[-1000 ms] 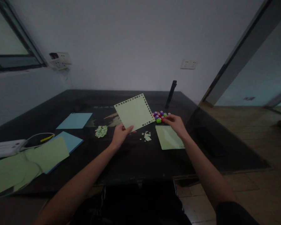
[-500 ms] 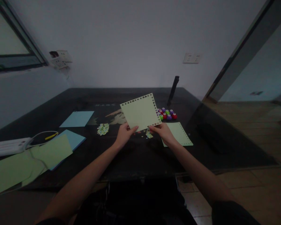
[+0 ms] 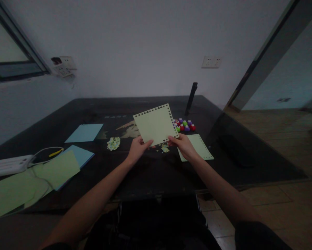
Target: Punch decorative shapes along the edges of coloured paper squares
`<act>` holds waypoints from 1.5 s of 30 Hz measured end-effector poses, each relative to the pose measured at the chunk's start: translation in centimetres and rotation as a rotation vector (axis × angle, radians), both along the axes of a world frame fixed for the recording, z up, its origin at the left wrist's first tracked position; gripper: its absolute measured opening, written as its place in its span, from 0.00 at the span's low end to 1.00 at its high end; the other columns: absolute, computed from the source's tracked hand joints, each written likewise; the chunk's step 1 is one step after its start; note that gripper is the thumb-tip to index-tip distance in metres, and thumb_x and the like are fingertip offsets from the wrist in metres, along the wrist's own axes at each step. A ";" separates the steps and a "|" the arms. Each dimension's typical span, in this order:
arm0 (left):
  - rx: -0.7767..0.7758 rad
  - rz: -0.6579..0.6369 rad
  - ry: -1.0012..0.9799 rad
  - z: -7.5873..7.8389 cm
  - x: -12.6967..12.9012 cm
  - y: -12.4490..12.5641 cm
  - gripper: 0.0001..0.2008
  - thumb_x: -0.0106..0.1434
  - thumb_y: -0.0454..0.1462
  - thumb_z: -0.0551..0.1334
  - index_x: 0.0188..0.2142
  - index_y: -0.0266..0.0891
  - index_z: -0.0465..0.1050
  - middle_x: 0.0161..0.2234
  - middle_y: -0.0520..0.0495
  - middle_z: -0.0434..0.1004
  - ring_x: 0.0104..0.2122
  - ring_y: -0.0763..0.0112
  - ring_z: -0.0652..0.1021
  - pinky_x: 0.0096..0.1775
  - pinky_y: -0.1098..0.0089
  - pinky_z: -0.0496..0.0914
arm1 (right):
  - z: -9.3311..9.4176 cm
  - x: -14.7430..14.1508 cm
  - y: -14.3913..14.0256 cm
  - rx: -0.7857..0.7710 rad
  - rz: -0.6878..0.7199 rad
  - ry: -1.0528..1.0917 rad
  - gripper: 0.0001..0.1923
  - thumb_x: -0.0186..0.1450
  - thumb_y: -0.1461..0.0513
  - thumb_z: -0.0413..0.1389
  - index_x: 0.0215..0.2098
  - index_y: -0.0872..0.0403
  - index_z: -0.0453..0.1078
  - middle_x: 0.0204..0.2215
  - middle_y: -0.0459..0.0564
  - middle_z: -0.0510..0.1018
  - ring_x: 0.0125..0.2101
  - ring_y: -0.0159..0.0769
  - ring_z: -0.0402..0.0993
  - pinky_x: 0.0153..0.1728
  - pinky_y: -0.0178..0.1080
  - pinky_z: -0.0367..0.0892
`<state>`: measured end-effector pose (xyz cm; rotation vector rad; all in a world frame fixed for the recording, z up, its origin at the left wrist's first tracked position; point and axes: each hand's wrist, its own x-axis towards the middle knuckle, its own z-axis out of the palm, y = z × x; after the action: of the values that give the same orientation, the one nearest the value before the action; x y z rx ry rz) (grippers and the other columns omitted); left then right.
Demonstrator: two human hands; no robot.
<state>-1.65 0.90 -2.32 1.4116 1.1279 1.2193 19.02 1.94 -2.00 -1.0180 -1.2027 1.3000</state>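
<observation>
A pale yellow-green sheet of paper (image 3: 156, 124) is held up, tilted, above the dark table. Small shapes are punched along its top, its right edge and part of its bottom edge. My left hand (image 3: 138, 149) pinches its lower left corner, thumb in front. My right hand (image 3: 183, 144) grips the lower right corner. Beneath the sheet lies a small pile of paper cut-outs (image 3: 165, 148). Behind my right hand is a cluster of red, purple and green craft punches (image 3: 185, 125), partly hidden by the sheet. Another punched sheet (image 3: 201, 147) lies under my right wrist.
On the left are a round heap of cut-outs (image 3: 113, 143), a blue sheet (image 3: 85, 133), stacked green paper (image 3: 60, 168) and a white power strip (image 3: 8, 166) with a cable. A black upright stick (image 3: 191, 98) stands at the back. A dark flat object (image 3: 235, 150) lies right.
The paper stays in both hands, almost in the same place. My right hand's fingers have shifted slightly on the corner. The whole view has moved a little.
</observation>
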 end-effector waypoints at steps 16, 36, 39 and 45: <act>0.046 0.096 0.053 -0.4 -0.8 0.6 0.16 0.55 0.47 0.61 0.31 0.35 0.73 0.23 0.51 0.74 0.22 0.72 0.71 0.24 0.74 0.63 | 0.0 1.6 1.0 0.001 0.024 -0.098 0.19 0.45 0.53 0.66 0.31 0.56 0.74 0.29 0.50 0.79 0.27 0.37 0.74 0.29 0.39 0.69; 0.224 0.079 0.115 2.8 5.6 1.5 0.24 0.54 0.35 0.61 0.50 0.39 0.60 0.26 0.52 0.74 0.28 0.71 0.75 0.35 0.71 0.67 | 2.6 9.4 0.3 0.167 -0.344 -0.330 0.21 0.49 0.54 0.62 0.38 0.56 0.71 0.20 0.45 0.73 0.20 0.30 0.66 0.23 0.35 0.62; 0.243 -0.018 0.261 2.1 7.7 1.7 0.10 0.55 0.34 0.60 0.39 0.38 0.68 0.25 0.52 0.74 0.27 0.71 0.75 0.33 0.71 0.66 | 1.5 11.8 -0.4 0.124 -0.364 -0.375 0.23 0.49 0.54 0.62 0.41 0.56 0.70 0.19 0.44 0.72 0.18 0.29 0.64 0.20 0.33 0.58; 0.216 -0.159 0.528 0.4 10.7 0.9 0.05 0.54 0.33 0.58 0.28 0.38 0.74 0.23 0.50 0.76 0.26 0.71 0.75 0.30 0.72 0.65 | -1.2 15.2 -2.0 0.082 -0.382 -0.554 0.23 0.50 0.54 0.60 0.41 0.58 0.71 0.18 0.44 0.71 0.19 0.31 0.64 0.21 0.34 0.58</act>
<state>9.09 1.76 -1.95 2.0251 1.2243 0.8952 34.25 -0.05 -3.16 -1.5192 -1.3638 0.6803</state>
